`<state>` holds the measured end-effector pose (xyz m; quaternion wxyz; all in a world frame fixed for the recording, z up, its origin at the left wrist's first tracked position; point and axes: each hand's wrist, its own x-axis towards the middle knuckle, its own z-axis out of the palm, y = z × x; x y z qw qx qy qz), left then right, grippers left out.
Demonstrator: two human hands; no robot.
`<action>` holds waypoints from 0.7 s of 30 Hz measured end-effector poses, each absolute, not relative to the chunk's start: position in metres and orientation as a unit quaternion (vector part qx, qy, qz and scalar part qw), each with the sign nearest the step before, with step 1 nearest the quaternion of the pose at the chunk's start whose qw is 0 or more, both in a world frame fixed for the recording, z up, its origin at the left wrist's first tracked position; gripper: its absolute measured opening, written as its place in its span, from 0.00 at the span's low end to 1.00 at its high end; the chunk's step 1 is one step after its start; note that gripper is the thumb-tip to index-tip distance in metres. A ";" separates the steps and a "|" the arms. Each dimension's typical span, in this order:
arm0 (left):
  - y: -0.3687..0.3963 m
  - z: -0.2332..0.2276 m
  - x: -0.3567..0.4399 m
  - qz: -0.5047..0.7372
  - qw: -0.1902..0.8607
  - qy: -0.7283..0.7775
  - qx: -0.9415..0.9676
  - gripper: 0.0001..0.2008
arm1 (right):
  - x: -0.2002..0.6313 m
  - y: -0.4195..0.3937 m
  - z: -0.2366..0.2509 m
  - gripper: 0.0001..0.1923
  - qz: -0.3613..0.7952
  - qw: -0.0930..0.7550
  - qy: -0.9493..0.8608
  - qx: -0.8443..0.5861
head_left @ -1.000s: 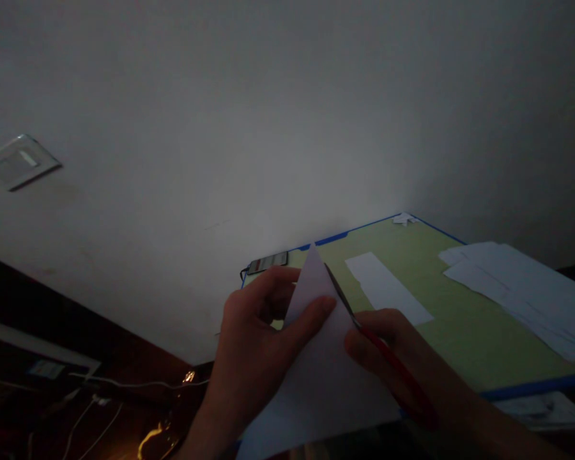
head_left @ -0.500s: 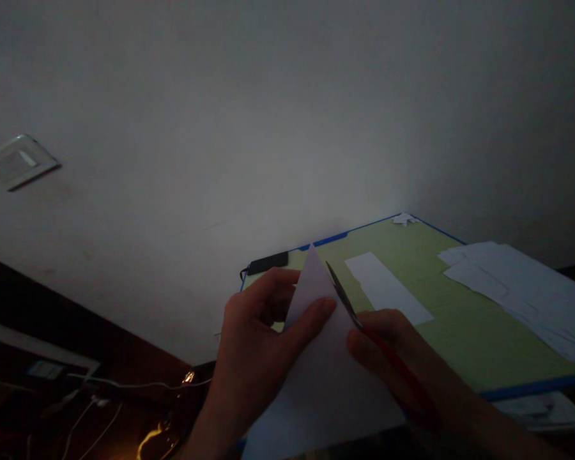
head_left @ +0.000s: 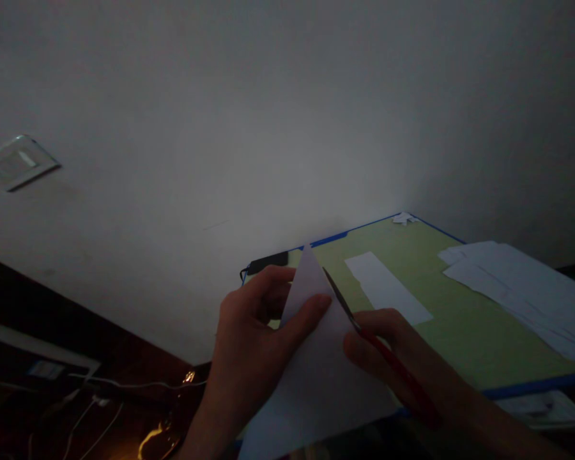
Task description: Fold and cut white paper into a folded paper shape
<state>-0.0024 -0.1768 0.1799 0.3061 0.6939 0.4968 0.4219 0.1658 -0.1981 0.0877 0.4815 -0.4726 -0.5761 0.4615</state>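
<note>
I pinch the folded paper (head_left: 316, 358), low centre of frame, in my left hand (head_left: 249, 345); my right hand (head_left: 393, 358) grips the scissors (head_left: 359, 329). Keep the blades along the paper's right edge and cut slowly.

You're in a dim room; a plain off-white wall (head_left: 249, 108) fills the upper two thirds of the frame, brightest toward lower centre. A wall switch plate (head_left: 16, 161) sits at the left edge. At lower right you see a green-topped table (head_left: 464, 332) with a blue edge. The lower left is dark brown, with pale cables (head_left: 124, 385) and a small warm glint (head_left: 153, 437).
</note>
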 end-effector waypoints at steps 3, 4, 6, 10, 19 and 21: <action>-0.177 0.181 -0.002 0.423 0.298 0.495 0.698 0.11 | 0.166 -0.196 0.086 0.34 0.464 0.477 -0.586 -0.462; -0.176 0.181 -0.002 0.422 0.295 0.495 0.700 0.11 | 0.166 -0.195 0.086 0.34 0.461 0.478 -0.586 -0.465; -0.176 0.180 -0.002 0.419 0.293 0.496 0.701 0.12 | 0.166 -0.194 0.085 0.32 0.449 0.480 -0.590 -0.469; -0.177 0.179 -0.003 0.414 0.306 0.493 0.701 0.12 | 0.165 -0.192 0.083 0.29 0.441 0.482 -0.594 -0.468; -0.186 0.177 -0.004 0.422 0.339 0.493 0.681 0.11 | 0.167 -0.184 0.092 0.31 0.515 0.502 -0.565 -0.404; -0.194 0.179 -0.005 0.434 0.333 0.507 0.666 0.12 | 0.171 -0.181 0.092 0.32 0.489 0.536 -0.554 -0.409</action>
